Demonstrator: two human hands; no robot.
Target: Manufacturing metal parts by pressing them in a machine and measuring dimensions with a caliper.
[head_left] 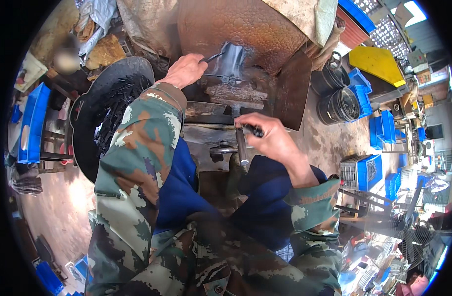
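Metal rod [212, 57] in left hand [185, 69], lever handle [241, 144] in right hand [267, 135].

blue crates [33, 123] left | black buckets [342, 104] right | yellow sheet [378, 64] | fan [408, 232] lower right

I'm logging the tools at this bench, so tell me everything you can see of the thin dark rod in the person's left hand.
The thin dark rod is a slim, straight piece that looks like blackened metal. The left hand pinches its near end between the fingers, so that end is hidden. It lies tilted, rising to the right, and its far tip reaches the grey metal part mounted on the rusty brown machine. Whether the tip touches that part cannot be told. Its surface detail is too small to make out.
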